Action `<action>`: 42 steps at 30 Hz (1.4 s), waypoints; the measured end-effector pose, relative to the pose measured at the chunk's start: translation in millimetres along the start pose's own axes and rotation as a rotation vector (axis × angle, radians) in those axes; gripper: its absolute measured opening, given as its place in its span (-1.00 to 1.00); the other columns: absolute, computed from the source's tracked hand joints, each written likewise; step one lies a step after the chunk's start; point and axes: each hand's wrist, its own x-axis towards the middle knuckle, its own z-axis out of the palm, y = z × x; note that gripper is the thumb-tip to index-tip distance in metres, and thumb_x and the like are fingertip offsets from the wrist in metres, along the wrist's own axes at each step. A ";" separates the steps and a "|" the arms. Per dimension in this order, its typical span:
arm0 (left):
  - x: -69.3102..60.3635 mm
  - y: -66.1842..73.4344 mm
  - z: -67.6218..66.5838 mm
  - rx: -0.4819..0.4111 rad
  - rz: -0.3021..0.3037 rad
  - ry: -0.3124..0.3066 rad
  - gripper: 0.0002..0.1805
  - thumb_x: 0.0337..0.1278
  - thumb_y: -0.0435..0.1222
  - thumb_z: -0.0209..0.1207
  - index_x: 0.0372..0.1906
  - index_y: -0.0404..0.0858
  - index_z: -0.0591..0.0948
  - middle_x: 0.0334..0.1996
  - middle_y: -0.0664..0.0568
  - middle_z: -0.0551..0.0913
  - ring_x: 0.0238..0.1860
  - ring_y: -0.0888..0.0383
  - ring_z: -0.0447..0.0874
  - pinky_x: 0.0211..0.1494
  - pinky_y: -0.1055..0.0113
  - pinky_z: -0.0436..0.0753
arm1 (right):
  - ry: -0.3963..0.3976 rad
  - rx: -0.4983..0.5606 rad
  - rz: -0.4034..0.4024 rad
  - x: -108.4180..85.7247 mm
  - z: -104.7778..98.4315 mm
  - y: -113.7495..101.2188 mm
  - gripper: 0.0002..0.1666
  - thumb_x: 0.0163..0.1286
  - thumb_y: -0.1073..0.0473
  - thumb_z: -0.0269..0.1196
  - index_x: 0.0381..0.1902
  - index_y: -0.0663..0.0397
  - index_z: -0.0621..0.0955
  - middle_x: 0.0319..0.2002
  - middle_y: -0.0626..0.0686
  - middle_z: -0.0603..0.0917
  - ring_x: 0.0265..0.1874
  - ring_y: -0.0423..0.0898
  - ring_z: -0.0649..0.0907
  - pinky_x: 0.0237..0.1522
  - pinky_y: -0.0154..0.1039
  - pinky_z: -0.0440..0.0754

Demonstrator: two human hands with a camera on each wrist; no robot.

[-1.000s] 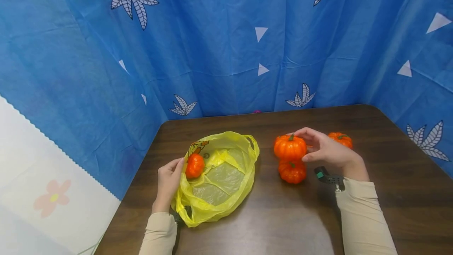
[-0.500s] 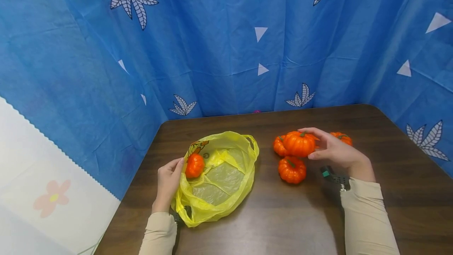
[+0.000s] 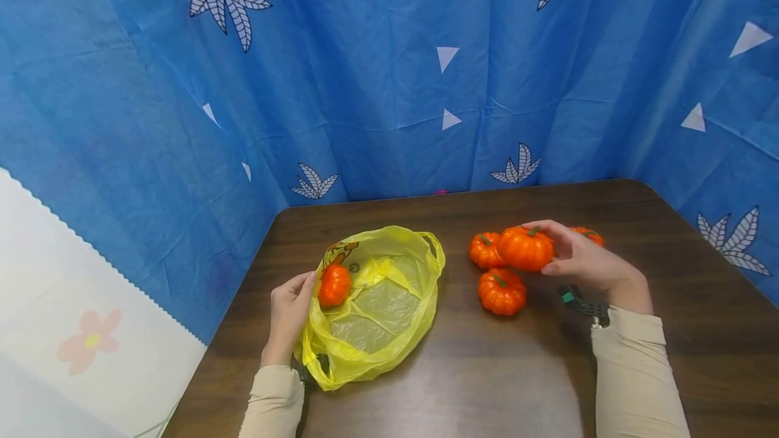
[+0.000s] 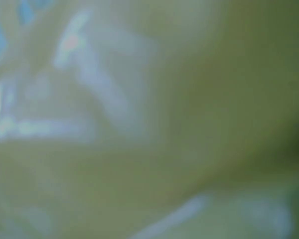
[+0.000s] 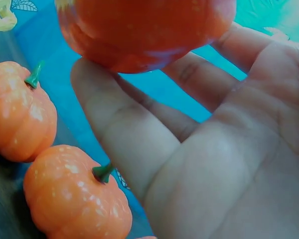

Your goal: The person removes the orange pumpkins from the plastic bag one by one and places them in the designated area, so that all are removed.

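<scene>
My left hand [image 3: 291, 316] pinches the left rim of an open yellow plastic bag [image 3: 420, 330] in the head view. Inside the bag, against its left wall, lies one small orange pumpkin [image 3: 335, 284]. Blurred yellow film [image 4: 124, 174] fills the left wrist view. On the right side, my right hand [image 3: 593, 269] holds another pumpkin [image 3: 525, 249] between thumb and fingers; the right wrist view shows it lifted off the table. Two pumpkins, one farther back [image 3: 485, 251] and one nearer [image 3: 502, 293], sit just left of it. A further pumpkin [image 3: 589, 234] is partly hidden behind the right hand.
Everything stands on a dark wooden table [image 3: 450, 391]. A blue patterned curtain [image 3: 389, 73] hangs behind its back edge and along the right side. White cloth with a flower print [image 3: 91, 340] is at the left.
My right hand has moved right with its pumpkin, away from the two beside it, and the farther one now shows more fully. The left hand and bag have stayed put.
</scene>
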 end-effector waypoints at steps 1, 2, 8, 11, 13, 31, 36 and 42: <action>0.0 -0.1 -0.1 -0.001 -0.001 0.000 -0.68 0.39 -0.12 0.20 -0.07 -0.27 0.78 -0.12 -0.10 0.81 -0.11 0.04 0.75 0.01 0.45 0.70 | 0.004 -0.010 0.001 -0.4 -1.0 1.1 -0.27 0.36 0.38 0.17 0.44 0.01 0.22 0.33 0.08 0.39 0.15 -0.03 0.58 0.10 0.00 0.71; 0.1 -0.4 -0.1 -0.001 -0.001 0.001 -0.68 0.38 -0.12 0.20 -0.07 -0.27 0.78 -0.12 -0.10 0.81 -0.11 0.03 0.75 0.01 0.43 0.71 | 0.008 -0.019 0.003 -0.9 -2.0 2.3 -0.27 0.36 0.38 0.17 0.43 0.01 0.22 0.32 0.07 0.40 0.15 -0.04 0.58 0.09 0.00 0.71; 0.6 -0.5 0.5 0.002 0.007 0.005 -0.68 0.39 -0.12 0.20 -0.08 -0.27 0.78 -0.12 -0.09 0.81 -0.11 0.03 0.75 0.01 0.43 0.71 | 0.020 -0.053 -0.006 -3.9 -6.4 7.8 -0.30 0.33 0.37 0.18 0.40 0.02 0.26 0.29 0.01 0.45 0.10 -0.08 0.59 0.05 -0.05 0.72; 0.2 -0.3 1.1 0.000 0.012 0.007 -0.69 0.39 -0.13 0.20 -0.08 -0.28 0.78 -0.12 -0.10 0.81 -0.11 0.03 0.75 0.03 0.31 0.73 | 0.006 -0.037 -0.017 -5.3 -7.9 10.2 -0.31 0.34 0.38 0.17 0.39 0.03 0.26 0.30 0.00 0.45 0.11 -0.10 0.60 0.06 -0.10 0.72; -0.1 -0.1 1.4 -0.002 0.018 0.008 -0.70 0.39 -0.15 0.20 -0.08 -0.29 0.77 -0.12 -0.11 0.81 -0.10 0.02 0.76 0.05 0.20 0.73 | -0.004 -0.025 -0.015 -6.2 -8.7 11.7 -0.31 0.35 0.39 0.16 0.40 0.03 0.26 0.31 -0.03 0.45 0.11 -0.11 0.60 0.07 -0.14 0.72; 0.2 1.3 0.8 -0.021 0.041 0.014 -0.73 0.38 -0.20 0.21 -0.09 -0.31 0.77 -0.13 -0.12 0.81 -0.11 0.05 0.75 -0.05 0.62 0.63 | 0.047 0.018 -0.036 -33.9 -13.8 25.6 -0.16 0.38 0.46 0.18 0.51 -0.14 0.19 0.33 -0.20 0.35 0.14 -0.26 0.55 0.03 -0.27 0.72; 0.4 1.5 0.9 -0.010 0.053 0.020 -0.74 0.38 -0.23 0.21 -0.09 -0.33 0.77 -0.13 -0.13 0.81 -0.10 0.03 0.76 -0.04 0.61 0.62 | 0.026 0.090 -0.128 -40.6 -16.3 38.7 -0.15 0.37 0.53 0.13 0.52 -0.09 0.21 0.33 -0.19 0.37 0.16 -0.27 0.55 0.06 -0.31 0.70; 0.3 1.2 0.0 -0.008 0.049 0.018 -0.74 0.38 -0.22 0.21 -0.08 -0.33 0.77 -0.13 -0.13 0.81 -0.09 0.02 0.76 0.04 0.36 0.72 | 0.036 0.148 -0.148 -47.9 -18.0 48.5 -0.14 0.37 0.55 0.11 0.54 -0.06 0.19 0.36 -0.20 0.34 0.17 -0.26 0.54 0.09 -0.32 0.68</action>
